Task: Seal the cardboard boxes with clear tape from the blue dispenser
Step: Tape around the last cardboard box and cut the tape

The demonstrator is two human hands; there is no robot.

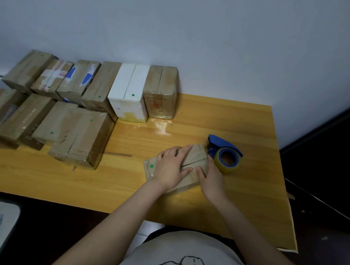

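Your small cardboard box [193, 154] lies on the table [239, 120], toward its near right part, and both hands are on it. Your left hand [171, 168] lies flat on top with the fingers straight and spread, pressing the flaps down. Your right hand [210, 180] sits at the box's 4 o'clock corner. Its thumb is laid on the top flap and its fingers run straight along the end face, bracing the box rather than curling round it. Neither hand holds anything else.

The slit between the two top flaps shows bare from your left fingertips out to the 3 o'clock end, so I judge this box closed but not yet taped. You are at the flap-holding step, just ahead of the tape.

The blue dispenser [223, 143] stands at the box's 3 o'clock, just beside that end, with the clear tape roll [229, 160] facing you. Nobody is holding it. At 10 o'clock, well apart, two rows of other boxes [79, 133] fill the far left of the table, a white box [129, 90] among them; most look shiny with tape already.

The next move calls for your right hand to leave the corner and take up the dispenser while your left hand goes on pinning the flaps. Start the tape on the end face, so that the strip wraps over the edge and then follows the slit. Should your left hand lift early, the flaps may well spring apart.
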